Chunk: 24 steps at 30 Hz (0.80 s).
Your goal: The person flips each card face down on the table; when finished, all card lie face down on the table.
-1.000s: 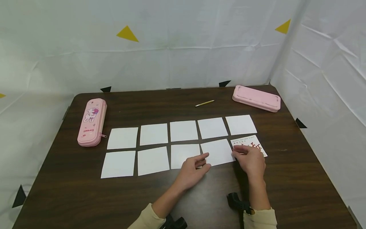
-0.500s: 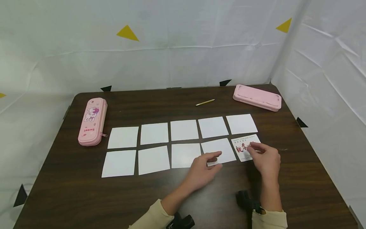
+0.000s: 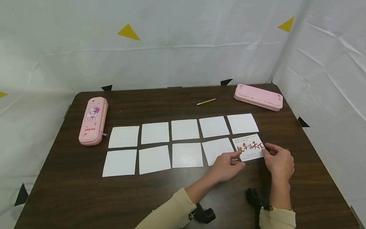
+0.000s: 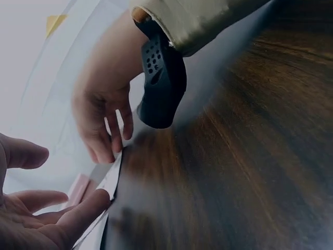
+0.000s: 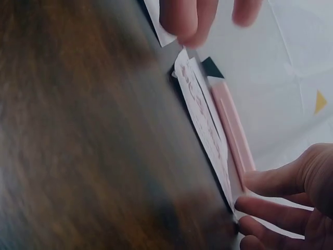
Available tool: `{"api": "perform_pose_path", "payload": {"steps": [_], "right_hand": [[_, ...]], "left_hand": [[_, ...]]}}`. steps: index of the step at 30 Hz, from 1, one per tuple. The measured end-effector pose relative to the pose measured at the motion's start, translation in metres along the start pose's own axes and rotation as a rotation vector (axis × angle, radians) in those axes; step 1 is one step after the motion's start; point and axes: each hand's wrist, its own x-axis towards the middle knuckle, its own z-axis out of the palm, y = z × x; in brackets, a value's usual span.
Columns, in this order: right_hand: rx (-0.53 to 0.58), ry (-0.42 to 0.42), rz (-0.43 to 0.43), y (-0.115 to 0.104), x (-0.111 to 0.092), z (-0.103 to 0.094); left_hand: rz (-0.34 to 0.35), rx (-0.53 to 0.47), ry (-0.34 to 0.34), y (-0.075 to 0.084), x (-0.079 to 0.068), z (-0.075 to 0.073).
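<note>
A white card with red Chinese characters (image 3: 249,147) lies at the right end of the nearer row of white square cards. The left hand (image 3: 227,167) reaches over from the left, its index fingertip at the card's left edge and its thumb apart. At the opposite edge, the right hand (image 3: 280,160) touches the card with its fingertips. In the right wrist view, the printed card (image 5: 202,117) lies nearly flat between both hands, and the right thumb (image 5: 270,179) stands apart from the fingers. Blank cards fill the other places; the left hand partly covers its neighbouring blank card (image 3: 215,148).
A pink pencil case with a bunny print (image 3: 93,121) lies at the far left, and another pink case (image 3: 258,97) at the back right. A short yellow pencil (image 3: 206,101) lies behind the cards. White sheeting (image 3: 183,41) hangs behind the dark wooden table (image 3: 85,200).
Both hands have moved right. The right hand has gone from the printed card's left side to its right edge, uncovering its characters. The left hand has come up to its left edge.
</note>
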Motion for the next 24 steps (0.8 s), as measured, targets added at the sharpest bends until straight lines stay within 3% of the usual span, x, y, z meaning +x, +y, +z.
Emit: {"api": "perform_pose_path", "payload": {"steps": [9, 15, 24], "right_hand": [[0.006, -0.022, 0.019, -0.003, 0.002, 0.001], [0.015, -0.007, 0.008, 0.001, 0.002, 0.002], [0.057, -0.023, 0.016, 0.002, 0.005, 0.0]], "left_hand": [[-0.06, 0.033, 0.037, -0.001, 0.01, 0.007], [-0.065, 0.013, 0.023, 0.001, 0.011, 0.009], [-0.093, -0.06, 0.068, 0.003, 0.013, 0.01]]}}
